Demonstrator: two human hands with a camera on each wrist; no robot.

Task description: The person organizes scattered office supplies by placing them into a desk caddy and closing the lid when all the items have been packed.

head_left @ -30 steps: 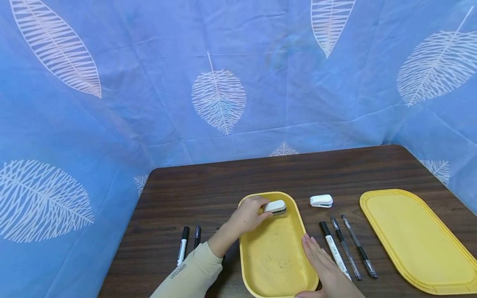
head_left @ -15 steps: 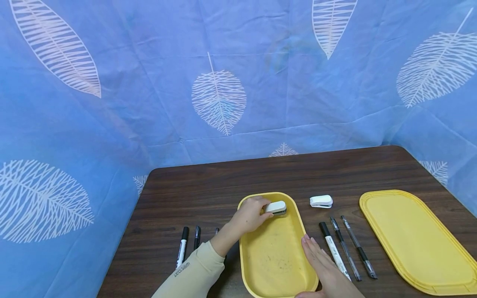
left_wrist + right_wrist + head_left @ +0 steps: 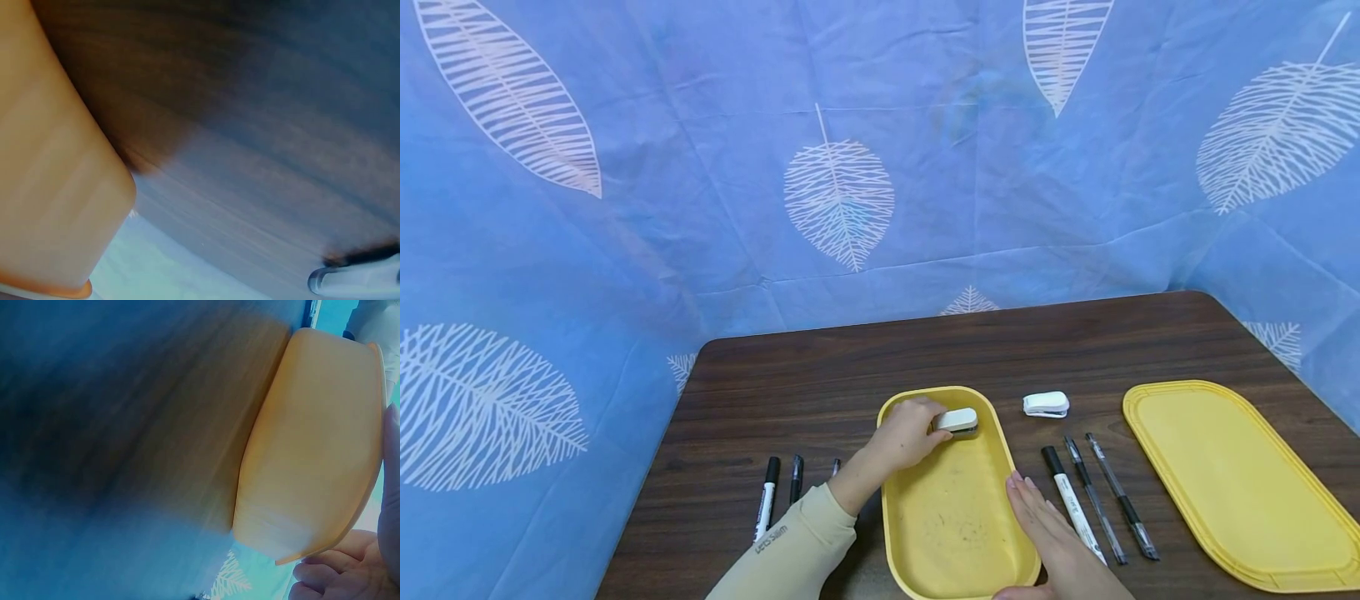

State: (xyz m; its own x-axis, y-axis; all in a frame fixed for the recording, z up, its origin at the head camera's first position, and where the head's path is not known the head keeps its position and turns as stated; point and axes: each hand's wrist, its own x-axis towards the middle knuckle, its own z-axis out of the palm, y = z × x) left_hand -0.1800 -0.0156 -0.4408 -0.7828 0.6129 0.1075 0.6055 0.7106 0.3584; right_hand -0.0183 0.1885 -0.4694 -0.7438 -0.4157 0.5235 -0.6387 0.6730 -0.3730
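Observation:
In the head view my left hand (image 3: 908, 433) reaches into the far end of a yellow plastic box (image 3: 951, 508). Thumb and fingers pinch one end of a small white stapler (image 3: 957, 420), which lies lengthwise across that end of the box. My right hand (image 3: 1054, 546) rests along the box's right rim near its front corner, fingers straight. A second white stapler (image 3: 1047, 405) is on the table, beyond the box's right side. The left wrist view catches only the box's outer wall (image 3: 56, 187); the right wrist view shows its other side (image 3: 306, 444).
Right of the box lie a white marker with a black cap (image 3: 1073, 504) and two pens (image 3: 1123, 496). Farther right is a flat yellow lid (image 3: 1247, 492). On the left, another marker (image 3: 766, 498) and pens (image 3: 797, 477) are partly hidden by my sleeve. A blue leaf-print cloth (image 3: 925, 192) hangs behind the table.
My left hand and the stapler it pinches have shifted very slightly to the right and nearer to me inside the box. My right hand has stayed on the rim.

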